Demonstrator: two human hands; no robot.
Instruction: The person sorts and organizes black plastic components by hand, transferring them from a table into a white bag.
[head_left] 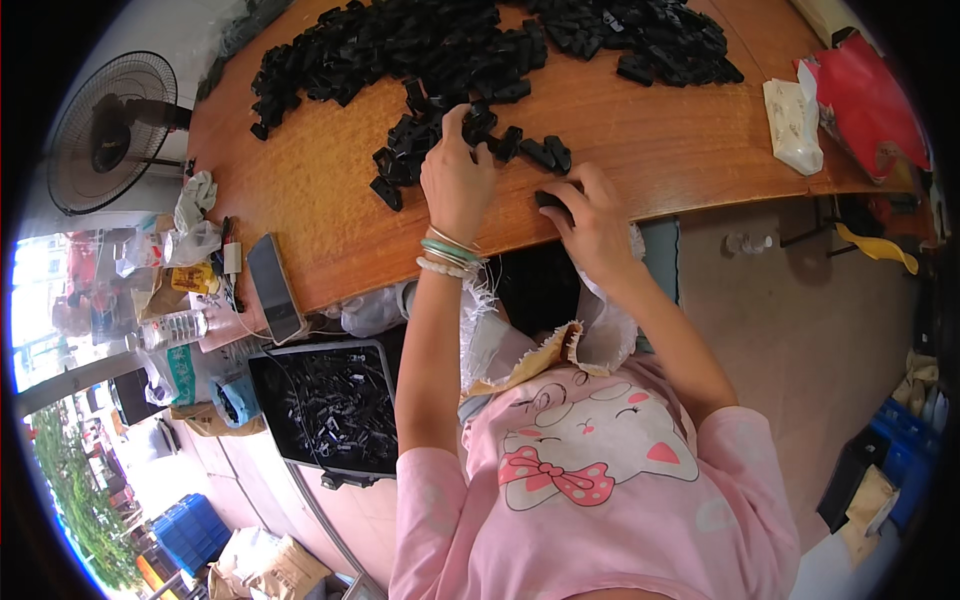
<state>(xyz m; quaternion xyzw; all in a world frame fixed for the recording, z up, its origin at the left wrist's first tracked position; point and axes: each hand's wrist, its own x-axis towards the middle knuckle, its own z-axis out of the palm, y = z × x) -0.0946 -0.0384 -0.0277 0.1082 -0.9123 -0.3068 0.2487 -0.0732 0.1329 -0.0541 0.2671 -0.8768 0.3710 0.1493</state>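
Note:
Over a small cluster of black plastic pieces [405, 140] on the wooden table, my left hand [458, 185] reaches with forefinger and thumb apart. One black piece [481, 122] lies right by those fingertips; I see no firm grip on it. Near the table's front edge, my right hand [597, 225] pinches a small black plastic part [553, 203] between thumb and fingers. Two more loose pieces [546, 153] lie just beyond it. The parts are small and dark, so their exact kind does not show.
Large heaps of black pieces [400, 45] cover the far side of the table [320, 180]. A black bin [322, 405] of small black parts stands below left, near a phone [273, 285] and a fan [112, 132]. An open sack [525, 370] is at my lap. A red bag [865, 105] lies far right.

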